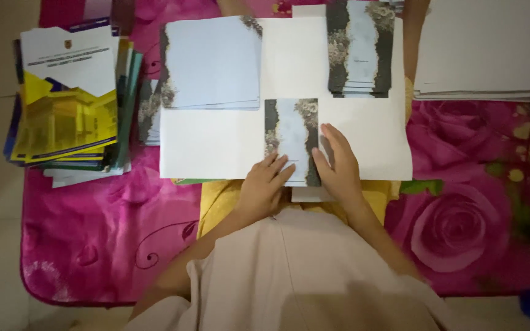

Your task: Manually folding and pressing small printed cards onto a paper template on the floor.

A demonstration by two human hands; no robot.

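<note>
Fingers of both hands lie flat and slightly spread on a small stack of narrow cards (292,142) with pale blue centres and dark floral borders: the left hand (264,187) presses its lower left corner, the right hand (338,168) lies along its right edge, neither curled around anything. The stack sits at the near edge of a large white sheet (216,144), its bottom overhanging slightly toward 6 o'clock.

As far as the view shows, the sorting looks partly done: a taller pile of the same cards (359,49) stands at 1 o'clock from the hands, and a pile of larger pale blue cards (211,62) at 11 o'clock (how many remain is unclear).

Bare white sheet lies open on both sides of the hands. Booklets (69,101) are heaped at 9 o'clock on the pink rose-print cloth (461,233), and white paper (483,49) is stacked at 2 o'clock.
</note>
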